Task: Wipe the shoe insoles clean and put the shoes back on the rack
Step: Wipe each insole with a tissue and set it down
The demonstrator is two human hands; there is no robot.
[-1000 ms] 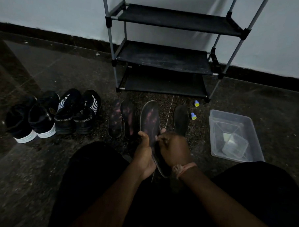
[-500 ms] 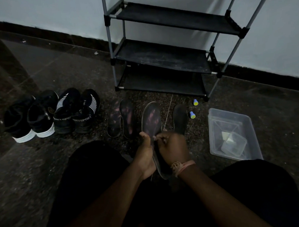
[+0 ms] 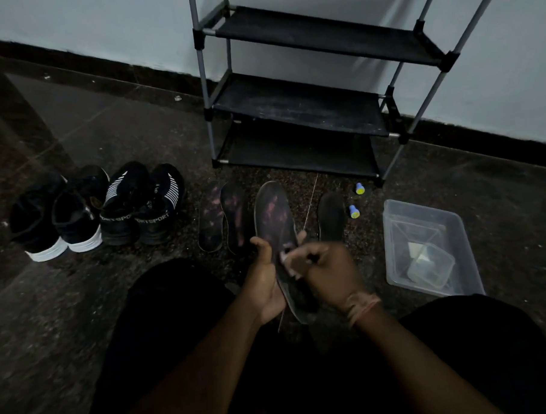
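left hand (image 3: 264, 288) gripped the insole (image 3: 274, 225) by its edge, held up over the floor in front of the rack (image 3: 295, 105). right hand (image 3: 326, 268) pinched a small wipe (image 3: 286, 259) against it. i saw the shoes (image 3: 99, 208) sitting off to the left.

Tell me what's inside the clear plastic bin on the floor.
The bin holds a smaller clear container with a pale, flat piece beside or partly under it. Dim light and the container hide what that piece is, and whether there is liquid.
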